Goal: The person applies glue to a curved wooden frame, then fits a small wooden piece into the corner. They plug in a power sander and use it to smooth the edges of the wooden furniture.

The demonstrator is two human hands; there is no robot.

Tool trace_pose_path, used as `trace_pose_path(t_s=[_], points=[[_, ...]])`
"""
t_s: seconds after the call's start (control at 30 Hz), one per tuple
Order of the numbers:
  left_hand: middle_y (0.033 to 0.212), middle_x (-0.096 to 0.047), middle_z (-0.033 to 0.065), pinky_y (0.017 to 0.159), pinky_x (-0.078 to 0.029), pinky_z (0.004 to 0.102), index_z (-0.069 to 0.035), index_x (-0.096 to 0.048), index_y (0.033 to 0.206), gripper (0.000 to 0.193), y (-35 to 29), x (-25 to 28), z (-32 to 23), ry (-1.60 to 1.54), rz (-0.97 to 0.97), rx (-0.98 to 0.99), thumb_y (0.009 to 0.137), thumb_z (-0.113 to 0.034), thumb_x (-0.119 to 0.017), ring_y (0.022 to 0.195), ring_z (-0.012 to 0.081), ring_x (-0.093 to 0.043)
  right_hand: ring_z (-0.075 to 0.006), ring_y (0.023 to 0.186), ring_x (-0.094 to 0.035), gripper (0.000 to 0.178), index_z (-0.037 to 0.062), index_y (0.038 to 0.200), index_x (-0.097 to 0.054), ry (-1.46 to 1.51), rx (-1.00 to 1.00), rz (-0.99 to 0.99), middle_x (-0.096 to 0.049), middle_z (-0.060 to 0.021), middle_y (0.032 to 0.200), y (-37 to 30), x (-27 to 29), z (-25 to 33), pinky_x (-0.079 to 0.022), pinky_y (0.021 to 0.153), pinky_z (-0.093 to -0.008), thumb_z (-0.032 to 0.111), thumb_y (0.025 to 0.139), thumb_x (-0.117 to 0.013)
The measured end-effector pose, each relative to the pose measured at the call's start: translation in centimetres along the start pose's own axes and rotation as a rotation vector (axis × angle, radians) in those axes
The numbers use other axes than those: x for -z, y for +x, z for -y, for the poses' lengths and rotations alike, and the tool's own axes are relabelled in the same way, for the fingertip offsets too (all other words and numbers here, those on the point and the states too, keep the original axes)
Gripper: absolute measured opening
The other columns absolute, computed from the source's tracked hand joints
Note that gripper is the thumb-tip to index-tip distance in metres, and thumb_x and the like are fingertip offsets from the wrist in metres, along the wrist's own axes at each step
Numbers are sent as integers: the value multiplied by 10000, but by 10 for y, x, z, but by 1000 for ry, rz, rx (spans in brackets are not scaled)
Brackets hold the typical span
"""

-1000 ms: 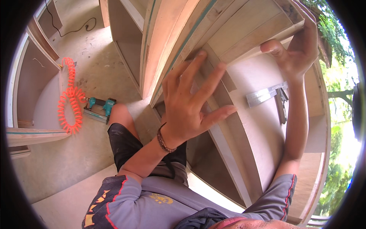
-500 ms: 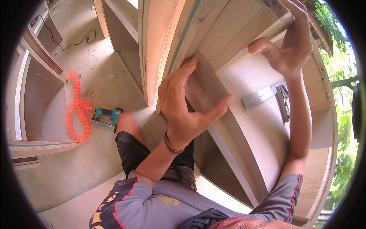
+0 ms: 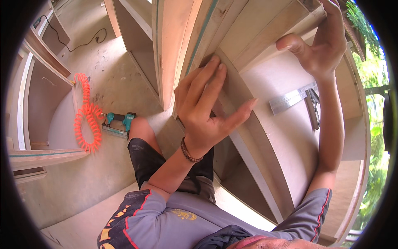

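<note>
In an open-sided workshop with a pale floor [image 3: 83, 186], green trees [image 3: 375, 137] show beyond the right side of a large wooden cabinet [image 3: 251, 31], where we see a person [image 3: 224, 209] with both bare hands raised to the woodwork.

The left hand [image 3: 203, 110], a dark bracelet [image 3: 188, 152] at its wrist, is at the cabinet's inner side, by the upper end of a brown strip [image 3: 258, 137]. Its fingers bend together toward the wood and its thumb stands well away, so the hand is open; whether the fingertips press on the strip we cannot tell. The wide spread suggests to us a hand set to span the strip rather than pinch it.

The right hand [image 3: 321, 56] reaches to the cabinet's upper right corner, fingers at the end of an edge board [image 3: 271, 43], thumb out along the near side. The corner likely offers a steady purchase, but whether the hand grips or merely rests there we cannot tell.

Inside the cabinet, a metal square [image 3: 292, 99] lies on a pale panel [image 3: 290, 145], perhaps set down to free both hands. Left of the cabinet, a teal nail gun [image 3: 118, 118] joined to a coiled orange hose [image 3: 88, 111] rests beside a knee [image 3: 143, 128], apparently for easy reach.
</note>
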State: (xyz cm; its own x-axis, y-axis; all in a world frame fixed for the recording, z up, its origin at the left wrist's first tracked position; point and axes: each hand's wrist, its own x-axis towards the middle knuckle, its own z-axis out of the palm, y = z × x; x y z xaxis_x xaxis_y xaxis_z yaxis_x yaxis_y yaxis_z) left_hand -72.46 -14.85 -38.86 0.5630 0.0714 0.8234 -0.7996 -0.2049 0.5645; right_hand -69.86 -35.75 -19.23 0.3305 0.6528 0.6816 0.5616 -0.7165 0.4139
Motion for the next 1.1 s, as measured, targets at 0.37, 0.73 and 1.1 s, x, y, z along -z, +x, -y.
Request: trace_pose_path(t_s=[0.37,0.73,1.1], points=[[1325,-651,219,969,-499,420,83,-707,1225,640,1,2,-2,16,31,21,759,-322,-874,1143,342,-624,-255,1114,-591,1194,-69,1323,-565,-27,-43,8,-572,-156,1242,-3,2,0,-462,947,-383,716,491,-907],[1223,-732,126,909,-483,379,8,-766,1106,571,-1,-4,14,-10,-77,-56,703,-395,-810,1049,295,-640,-249,1114,-590,1156,-64,1319,-558,-17,36,17,-589,-153,1210,1,2,-6,-469,930,-385,715,536,-896],[1248,-712,119,914,-470,374,18,-774,1098,531,0,2,19,69,-38,-100,728,-362,-778,1072,301,-552,-253,1108,-597,1156,-57,1338,-545,-71,20,44,-587,-158,1223,-1,3,-4,-480,924,-394,717,551,-887]])
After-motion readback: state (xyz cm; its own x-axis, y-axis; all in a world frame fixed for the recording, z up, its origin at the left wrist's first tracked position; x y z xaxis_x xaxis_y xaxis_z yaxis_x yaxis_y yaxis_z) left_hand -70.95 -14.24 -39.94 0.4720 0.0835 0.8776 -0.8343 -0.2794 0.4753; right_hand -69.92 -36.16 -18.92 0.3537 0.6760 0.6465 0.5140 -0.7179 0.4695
